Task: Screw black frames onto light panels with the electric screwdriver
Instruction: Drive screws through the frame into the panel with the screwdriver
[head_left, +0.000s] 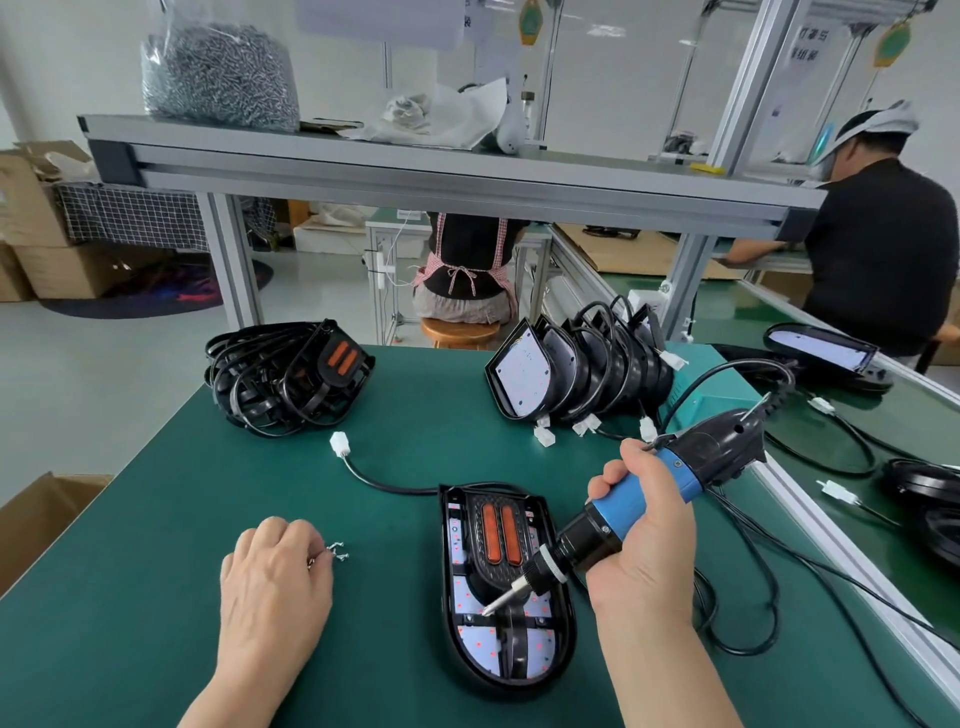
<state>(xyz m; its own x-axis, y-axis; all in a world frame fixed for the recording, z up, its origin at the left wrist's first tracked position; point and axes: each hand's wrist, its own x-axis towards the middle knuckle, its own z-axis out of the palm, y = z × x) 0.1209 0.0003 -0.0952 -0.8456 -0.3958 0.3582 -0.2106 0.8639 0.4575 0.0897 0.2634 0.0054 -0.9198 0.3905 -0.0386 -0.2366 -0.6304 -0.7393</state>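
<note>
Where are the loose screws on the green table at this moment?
In the head view, the loose screws lie on the green table at the fingertips of the left hand, to the left of the light panel.

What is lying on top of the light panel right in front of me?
A black frame with two orange strips lies on the light panel, with the screwdriver bit touching it. The frame hides the panel's middle.
</note>
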